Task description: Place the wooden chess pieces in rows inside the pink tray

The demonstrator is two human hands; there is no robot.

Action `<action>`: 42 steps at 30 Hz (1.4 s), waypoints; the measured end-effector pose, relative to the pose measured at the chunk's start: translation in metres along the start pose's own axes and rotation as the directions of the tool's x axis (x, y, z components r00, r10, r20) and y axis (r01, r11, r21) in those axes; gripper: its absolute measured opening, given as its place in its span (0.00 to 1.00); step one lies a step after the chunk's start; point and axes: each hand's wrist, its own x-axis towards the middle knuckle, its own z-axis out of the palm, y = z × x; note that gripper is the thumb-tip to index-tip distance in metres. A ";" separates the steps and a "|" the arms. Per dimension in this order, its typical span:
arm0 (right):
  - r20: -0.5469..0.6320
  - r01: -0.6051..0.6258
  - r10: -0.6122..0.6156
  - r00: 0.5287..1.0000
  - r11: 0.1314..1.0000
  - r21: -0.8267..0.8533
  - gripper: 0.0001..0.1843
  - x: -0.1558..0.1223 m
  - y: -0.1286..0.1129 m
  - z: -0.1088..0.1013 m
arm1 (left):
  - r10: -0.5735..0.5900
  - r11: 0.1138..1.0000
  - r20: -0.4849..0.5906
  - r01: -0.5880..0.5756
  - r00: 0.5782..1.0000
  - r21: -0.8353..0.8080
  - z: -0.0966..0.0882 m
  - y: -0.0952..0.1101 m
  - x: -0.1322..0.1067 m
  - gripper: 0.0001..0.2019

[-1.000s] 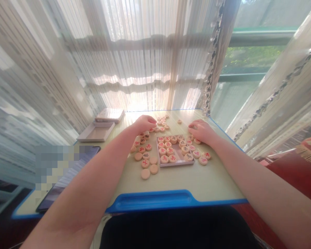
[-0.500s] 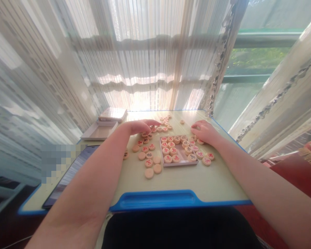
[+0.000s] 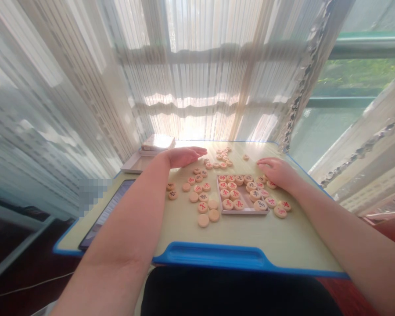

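Round wooden chess pieces with red and dark characters lie scattered on a pale table [image 3: 250, 232]. A shallow white tray [image 3: 246, 210] holds several pieces [image 3: 232, 188] in rows. My left hand [image 3: 184, 156] hovers flat with fingers stretched out, just above the loose pieces [image 3: 199, 193] left of the tray. My right hand [image 3: 278, 171] rests at the tray's far right corner, fingers curled over pieces there; what they grip is hidden. More pieces [image 3: 222, 159] lie beyond the tray.
A white box and lid [image 3: 151, 149] sit at the table's far left. A dark phone or tablet [image 3: 102, 215] lies at the left edge. Sheer curtains hang close behind the table. A blue lip [image 3: 217, 256] runs along the near edge.
My left hand has lifted off the pieces and opened flat, shifting left and farther away. My right hand stays by the tray. The camera has swung left.
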 end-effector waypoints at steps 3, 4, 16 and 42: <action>-0.007 -0.012 0.011 1.000 1.000 -0.029 0.17 -0.007 -0.013 -0.005 | -0.021 1.000 0.009 0.021 1.000 0.005 0.002 0.003 0.001 0.29; -0.026 0.040 -0.041 0.999 0.998 -0.056 0.17 -0.011 -0.019 -0.008 | -0.037 0.999 0.012 0.037 0.999 0.021 0.003 0.005 0.001 0.29; -0.048 0.801 -0.801 0.597 0.598 -0.028 0.11 -0.109 -0.144 -0.029 | -0.145 0.922 -0.005 0.137 0.989 0.363 0.033 0.015 0.014 0.36; 0.152 0.887 -0.874 0.462 0.454 -0.087 0.08 -0.097 -0.167 0.017 | 0.067 0.647 -0.235 0.137 0.970 0.750 0.078 0.010 0.025 0.26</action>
